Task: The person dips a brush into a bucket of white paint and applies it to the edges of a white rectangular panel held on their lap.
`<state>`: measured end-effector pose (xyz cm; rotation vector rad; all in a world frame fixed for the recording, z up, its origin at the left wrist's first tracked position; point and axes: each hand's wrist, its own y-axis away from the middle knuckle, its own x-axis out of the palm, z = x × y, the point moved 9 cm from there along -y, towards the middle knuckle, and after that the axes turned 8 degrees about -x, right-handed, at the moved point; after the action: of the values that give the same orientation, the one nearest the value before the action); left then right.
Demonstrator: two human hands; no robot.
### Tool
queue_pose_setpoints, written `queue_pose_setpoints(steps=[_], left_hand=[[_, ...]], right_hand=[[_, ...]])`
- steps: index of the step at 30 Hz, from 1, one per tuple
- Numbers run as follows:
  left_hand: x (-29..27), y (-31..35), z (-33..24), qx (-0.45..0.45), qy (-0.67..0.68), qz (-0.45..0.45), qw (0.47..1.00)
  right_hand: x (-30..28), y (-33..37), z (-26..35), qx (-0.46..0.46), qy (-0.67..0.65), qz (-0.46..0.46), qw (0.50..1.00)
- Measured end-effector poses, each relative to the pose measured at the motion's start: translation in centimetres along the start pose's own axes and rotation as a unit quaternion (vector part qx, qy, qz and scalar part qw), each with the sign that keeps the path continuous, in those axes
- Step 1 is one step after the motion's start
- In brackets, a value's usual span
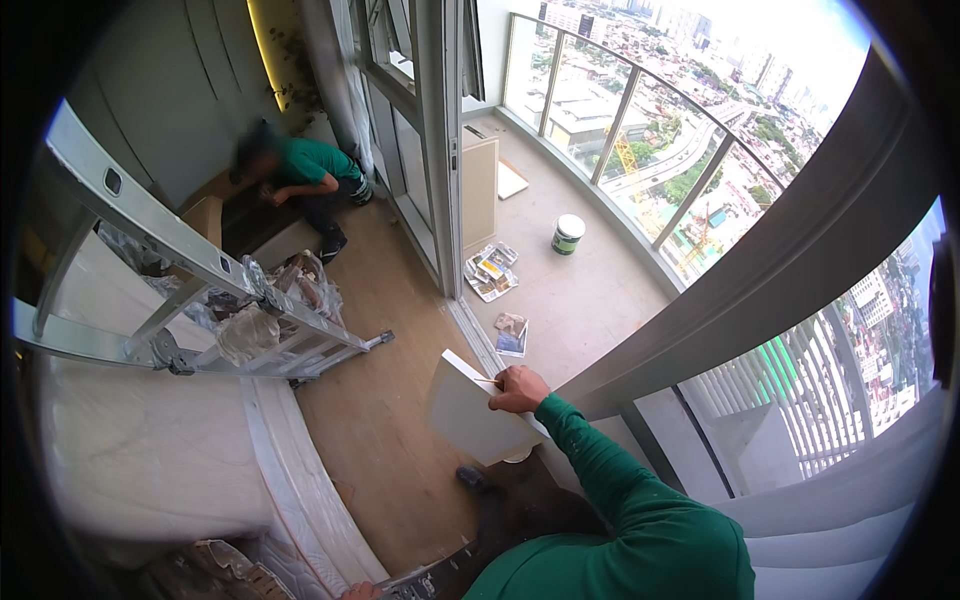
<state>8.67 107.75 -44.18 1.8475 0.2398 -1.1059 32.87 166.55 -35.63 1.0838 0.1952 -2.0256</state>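
Observation:
My right hand, in a green sleeve, grips the top edge of a flat white board held tilted above the wooden floor. A thin stick-like thing pokes out from under its fingers against the board. Only a sliver of my left hand shows at the bottom edge, beside a grey metal rail; its grip is hidden. I look down from high up, with my dark shoe far below.
A folded aluminium ladder lies across a plastic-wrapped mattress. A person in a green shirt crouches at the far wall. Past the sliding door frame, the balcony holds a white bucket and newspapers.

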Motion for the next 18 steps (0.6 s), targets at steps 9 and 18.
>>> queue_pose_setpoints(steps=[9, 18], left_hand=[[0.2, 0.4, 1.0, -0.056, 0.041, 0.022, 0.997], [-2.0, -6.3, -4.4, -0.078, 0.08, 0.041, 0.993]], right_hand=[[-5.1, -7.0, -0.9, 0.037, -0.027, -0.045, 0.998], [-6.9, -16.3, -10.4, 0.169, -0.001, -0.03, 0.985]])
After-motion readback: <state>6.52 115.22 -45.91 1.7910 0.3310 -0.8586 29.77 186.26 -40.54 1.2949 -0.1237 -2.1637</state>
